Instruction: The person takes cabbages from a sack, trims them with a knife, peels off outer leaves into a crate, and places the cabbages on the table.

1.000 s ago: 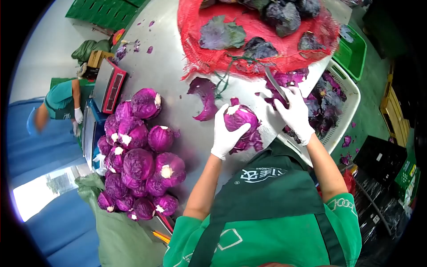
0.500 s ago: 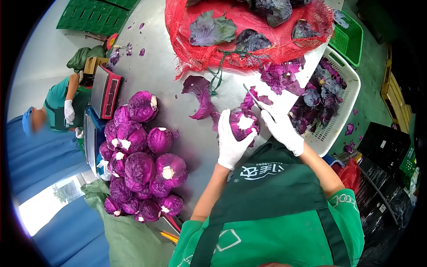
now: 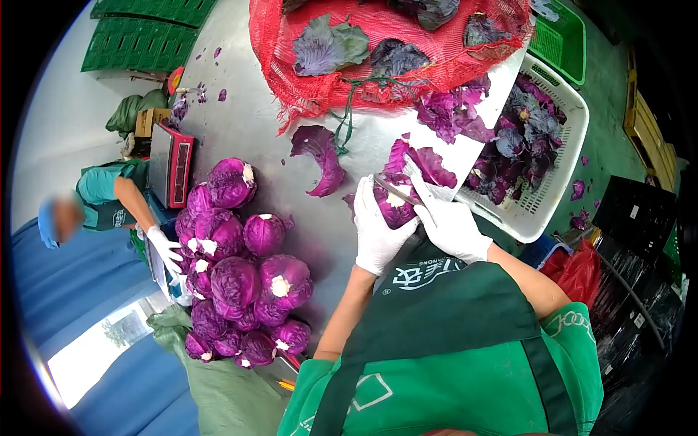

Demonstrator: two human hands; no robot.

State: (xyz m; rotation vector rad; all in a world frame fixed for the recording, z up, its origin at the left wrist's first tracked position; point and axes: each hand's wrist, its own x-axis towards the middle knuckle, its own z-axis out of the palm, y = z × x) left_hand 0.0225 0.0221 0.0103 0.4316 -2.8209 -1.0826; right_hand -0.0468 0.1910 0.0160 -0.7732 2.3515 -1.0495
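Observation:
My left hand [image 3: 379, 236], in a white glove, grips the near-left side of a trimmed purple cabbage [image 3: 396, 208] at the table's near edge. In my gloved right hand [image 3: 451, 224] is a knife [image 3: 396, 190], its blade lying across the cabbage's pale stem end. Loose purple leaves [image 3: 434, 166] lie just beyond the cabbage, and a curled leaf [image 3: 320, 156] rests farther left. Several trimmed cabbages [image 3: 236, 283] are piled to the left, many with white cut stems showing.
A red mesh bag [image 3: 436, 62] with dark cabbages lies at the far side. To the right stand a white crate [image 3: 574, 145] of leaves and a green crate [image 3: 563, 43]. A co-worker [image 3: 109, 192] reaches toward the pile, near a red scale [image 3: 171, 167].
The knife blade has come down onto the cabbage's stem end, and my right hand has moved nearer to it. The co-worker's gloved hand has reached out to the cabbage pile.

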